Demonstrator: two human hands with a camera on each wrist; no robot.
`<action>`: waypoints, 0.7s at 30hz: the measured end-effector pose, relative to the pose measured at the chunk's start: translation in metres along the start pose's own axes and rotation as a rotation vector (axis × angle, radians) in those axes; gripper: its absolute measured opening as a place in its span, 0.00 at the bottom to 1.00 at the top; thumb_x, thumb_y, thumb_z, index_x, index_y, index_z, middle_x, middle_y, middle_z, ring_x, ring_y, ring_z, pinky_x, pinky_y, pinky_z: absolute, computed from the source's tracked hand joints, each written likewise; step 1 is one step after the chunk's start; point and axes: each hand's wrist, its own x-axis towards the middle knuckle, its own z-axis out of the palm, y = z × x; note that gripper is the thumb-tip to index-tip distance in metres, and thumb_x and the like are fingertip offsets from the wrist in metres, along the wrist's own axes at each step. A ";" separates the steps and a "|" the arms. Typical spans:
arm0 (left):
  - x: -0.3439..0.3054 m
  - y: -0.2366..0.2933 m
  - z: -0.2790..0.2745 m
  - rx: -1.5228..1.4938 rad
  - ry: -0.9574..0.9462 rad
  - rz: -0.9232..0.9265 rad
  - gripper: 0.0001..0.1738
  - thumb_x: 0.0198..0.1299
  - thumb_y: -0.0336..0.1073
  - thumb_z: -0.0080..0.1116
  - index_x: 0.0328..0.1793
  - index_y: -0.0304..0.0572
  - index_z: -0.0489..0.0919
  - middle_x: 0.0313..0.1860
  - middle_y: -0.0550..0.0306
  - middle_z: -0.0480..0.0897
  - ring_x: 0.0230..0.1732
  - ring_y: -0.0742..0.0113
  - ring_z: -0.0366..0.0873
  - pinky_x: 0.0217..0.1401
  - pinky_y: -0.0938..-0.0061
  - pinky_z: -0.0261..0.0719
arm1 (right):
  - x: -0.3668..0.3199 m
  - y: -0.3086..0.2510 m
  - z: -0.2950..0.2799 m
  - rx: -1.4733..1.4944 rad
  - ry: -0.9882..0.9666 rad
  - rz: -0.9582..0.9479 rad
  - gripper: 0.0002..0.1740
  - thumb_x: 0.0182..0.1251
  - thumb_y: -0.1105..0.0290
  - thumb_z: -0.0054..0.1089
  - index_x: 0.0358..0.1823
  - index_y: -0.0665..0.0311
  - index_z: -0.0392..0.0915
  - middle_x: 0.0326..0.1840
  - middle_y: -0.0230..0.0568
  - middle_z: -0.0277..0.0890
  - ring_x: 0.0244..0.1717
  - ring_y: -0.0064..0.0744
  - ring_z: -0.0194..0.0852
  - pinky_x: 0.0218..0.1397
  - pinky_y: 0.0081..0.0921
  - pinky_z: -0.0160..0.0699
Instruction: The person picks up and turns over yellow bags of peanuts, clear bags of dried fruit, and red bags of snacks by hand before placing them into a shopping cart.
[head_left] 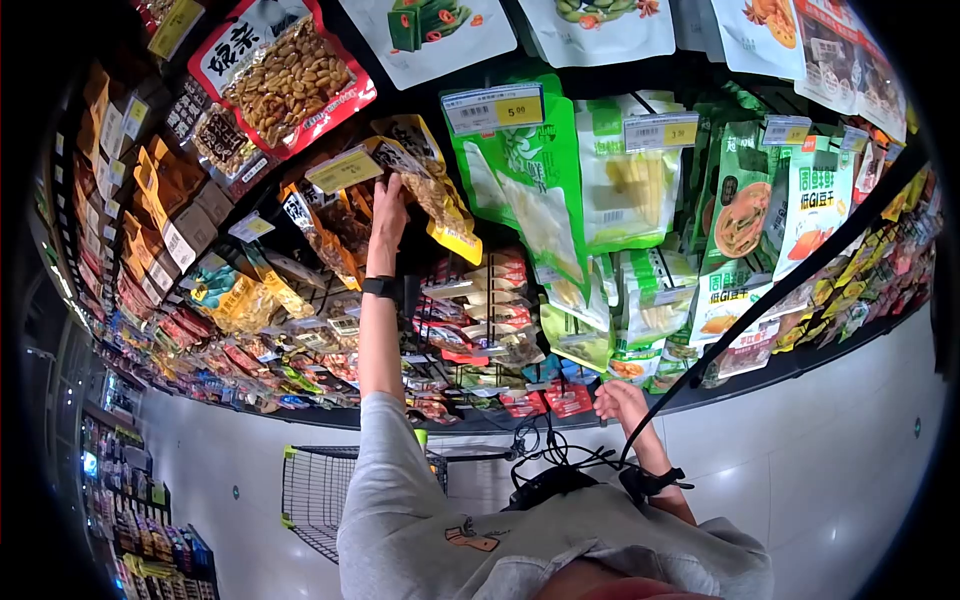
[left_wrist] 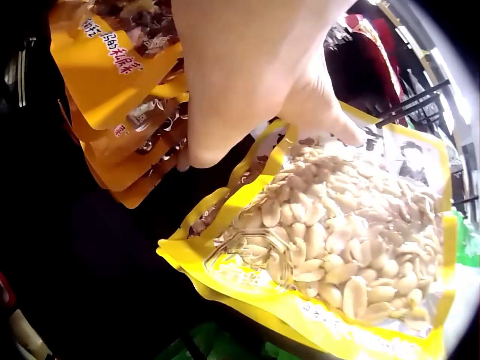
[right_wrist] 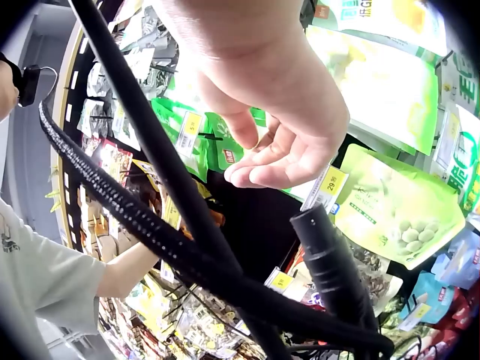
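My left hand [head_left: 388, 225] reaches in among hanging snack bags on the rack. Its thumb lies against the upper front of a yellow-edged bag of peanuts [left_wrist: 337, 240], which hangs tilted, its clear window showing the nuts. The other fingers point down beside several orange bags [left_wrist: 112, 75], partly hidden behind the hand. A second yellow-edged bag shows behind the peanuts. My right hand [right_wrist: 277, 127] hangs in front of the shelf with loosely curled fingers and holds nothing. Nearest it in its wrist view are a pale green bag [right_wrist: 397, 206] and a yellow price tag [right_wrist: 330, 180].
A yellow price tag [head_left: 343, 170] sticks out right above my left hand. Green-and-white bags [head_left: 535, 190] hang to its right. Black cables [head_left: 760, 310] run across my right side. Behind the left arm, a shopping cart [head_left: 318, 490] stands on the tiled floor.
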 end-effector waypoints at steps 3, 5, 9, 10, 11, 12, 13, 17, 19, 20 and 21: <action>0.017 -0.015 -0.015 -0.088 -0.124 -0.137 0.32 0.64 0.53 0.53 0.65 0.38 0.63 0.53 0.58 0.75 0.51 0.69 0.73 0.50 0.73 0.72 | 0.004 0.001 -0.001 0.010 -0.009 0.003 0.16 0.69 0.61 0.50 0.34 0.68 0.76 0.24 0.35 0.77 0.23 0.22 0.76 0.27 0.15 0.72; 0.018 -0.016 -0.009 -0.250 -0.203 -0.102 0.28 0.65 0.52 0.53 0.62 0.39 0.67 0.53 0.59 0.75 0.53 0.68 0.72 0.56 0.73 0.70 | 0.007 0.001 0.000 0.012 -0.008 0.026 0.15 0.69 0.61 0.49 0.35 0.67 0.76 0.24 0.35 0.77 0.24 0.22 0.76 0.27 0.15 0.72; 0.005 -0.012 0.009 -0.148 -0.091 0.069 0.33 0.62 0.51 0.57 0.65 0.37 0.63 0.55 0.58 0.73 0.56 0.68 0.70 0.60 0.73 0.67 | 0.009 -0.002 0.001 0.003 -0.007 0.023 0.15 0.69 0.61 0.49 0.35 0.67 0.76 0.24 0.35 0.77 0.24 0.22 0.76 0.27 0.15 0.71; 0.001 -0.012 0.010 -0.147 -0.089 0.071 0.33 0.62 0.51 0.57 0.65 0.37 0.63 0.55 0.58 0.73 0.56 0.68 0.70 0.60 0.73 0.67 | 0.011 -0.001 0.000 0.003 -0.006 0.025 0.14 0.69 0.62 0.49 0.35 0.67 0.76 0.24 0.35 0.77 0.24 0.22 0.76 0.27 0.15 0.72; -0.003 -0.010 0.010 -0.097 0.049 0.054 0.34 0.61 0.51 0.59 0.65 0.37 0.63 0.55 0.57 0.72 0.56 0.68 0.70 0.59 0.73 0.67 | 0.014 0.000 0.001 0.005 -0.006 0.026 0.14 0.69 0.62 0.49 0.35 0.66 0.76 0.24 0.35 0.77 0.24 0.23 0.76 0.28 0.16 0.72; -0.003 -0.009 0.007 -0.046 0.187 0.037 0.35 0.60 0.51 0.60 0.65 0.37 0.63 0.56 0.56 0.72 0.55 0.67 0.71 0.58 0.72 0.68 | 0.016 0.001 0.002 0.005 -0.012 0.026 0.14 0.69 0.62 0.49 0.35 0.66 0.76 0.24 0.35 0.77 0.24 0.23 0.76 0.28 0.16 0.72; -0.003 -0.006 0.001 -0.110 0.132 0.010 0.35 0.58 0.50 0.63 0.63 0.37 0.64 0.53 0.54 0.74 0.52 0.65 0.74 0.54 0.71 0.73 | 0.017 0.001 0.004 0.000 -0.012 0.033 0.14 0.69 0.62 0.49 0.35 0.66 0.76 0.24 0.35 0.77 0.25 0.23 0.76 0.28 0.16 0.72; -0.018 0.006 -0.004 -0.205 -0.083 -0.137 0.31 0.57 0.49 0.63 0.59 0.36 0.66 0.48 0.55 0.79 0.46 0.63 0.79 0.49 0.70 0.79 | 0.020 0.003 0.009 -0.008 -0.054 0.041 0.14 0.69 0.62 0.50 0.36 0.67 0.76 0.25 0.35 0.77 0.25 0.22 0.75 0.29 0.17 0.72; -0.032 0.013 0.006 -0.260 -0.149 -0.082 0.28 0.56 0.42 0.64 0.58 0.36 0.68 0.49 0.56 0.79 0.47 0.66 0.79 0.49 0.72 0.79 | 0.019 0.003 0.013 -0.018 -0.064 0.049 0.14 0.69 0.62 0.50 0.36 0.67 0.76 0.25 0.35 0.77 0.25 0.22 0.75 0.29 0.17 0.72; -0.034 0.014 0.004 -0.252 -0.193 -0.073 0.27 0.56 0.39 0.65 0.59 0.36 0.68 0.50 0.57 0.79 0.47 0.67 0.79 0.49 0.72 0.79 | 0.019 0.003 0.015 -0.019 -0.071 0.050 0.15 0.69 0.61 0.50 0.36 0.67 0.76 0.25 0.35 0.77 0.25 0.22 0.75 0.29 0.17 0.72; -0.034 0.010 -0.002 -0.239 -0.193 -0.097 0.28 0.54 0.33 0.65 0.60 0.36 0.67 0.50 0.57 0.78 0.47 0.68 0.79 0.50 0.74 0.79 | 0.020 0.003 0.016 -0.025 -0.077 0.053 0.15 0.69 0.61 0.50 0.36 0.67 0.76 0.25 0.35 0.77 0.25 0.22 0.75 0.29 0.17 0.72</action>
